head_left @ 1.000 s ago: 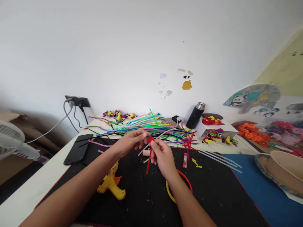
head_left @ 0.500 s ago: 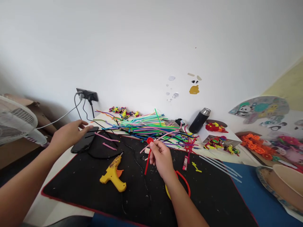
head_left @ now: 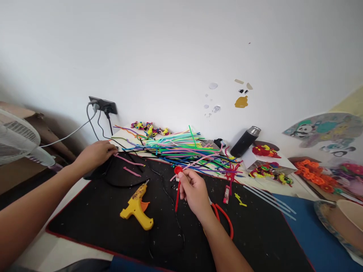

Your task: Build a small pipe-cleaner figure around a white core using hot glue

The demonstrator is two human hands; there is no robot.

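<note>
Leftward, away from the right hand (head_left: 195, 190), the left hand (head_left: 95, 155) has moved over the flat, black, rectangular phone (head_left: 95, 173), its grip unclear; the right pinches a thin, red, round-topped strip (head_left: 177, 197).

Looking at a big ol' off-white wall (head_left: 159, 56), showing a mustard sticker (head_left: 241, 102), a panda decal (head_left: 304, 130) farther right and a yellowish patch (head_left: 353, 99) by the edge. Spotting a black power outlet (head_left: 102, 105) on the left, plus a white fan (head_left: 17, 138) near some cardboard (head_left: 18, 177). Also seeing a white table (head_left: 53, 249) and getting pretty soft light overall.
</note>
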